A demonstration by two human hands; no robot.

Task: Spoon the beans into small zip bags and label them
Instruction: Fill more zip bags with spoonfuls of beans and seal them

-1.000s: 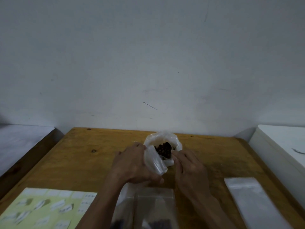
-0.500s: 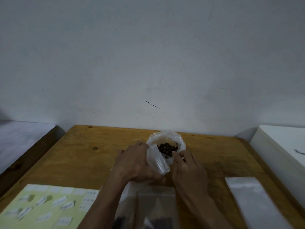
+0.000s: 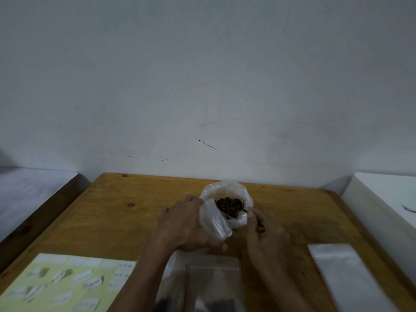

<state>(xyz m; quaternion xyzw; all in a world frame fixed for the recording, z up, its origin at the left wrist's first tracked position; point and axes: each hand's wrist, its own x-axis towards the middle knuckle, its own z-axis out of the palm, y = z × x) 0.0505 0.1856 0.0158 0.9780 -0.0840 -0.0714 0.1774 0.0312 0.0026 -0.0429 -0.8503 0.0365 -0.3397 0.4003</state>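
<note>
A clear plastic bag [image 3: 225, 190] stands open on the wooden table [image 3: 126, 221], with dark beans [image 3: 228, 204] inside it. My left hand [image 3: 186, 224] grips a small empty zip bag [image 3: 213, 221], held tilted against the bean bag's near-left rim. My right hand [image 3: 266, 235] is at the near-right rim, its fingers curled round a thin dark spoon [image 3: 258, 221] whose tip points into the beans. Most of the spoon is hidden by the fingers.
Filled zip bags [image 3: 213, 282] lie at the near edge between my forearms. A sheet of white labels [image 3: 67, 282] lies at the near left. A stack of empty zip bags [image 3: 344, 273] lies at the near right. A white block [image 3: 382, 199] borders the table's right side.
The view has tipped up a little. The heap of beans looks lower and flatter. Both hands stay at the bean bag's rim, the left still holding the small bag.
</note>
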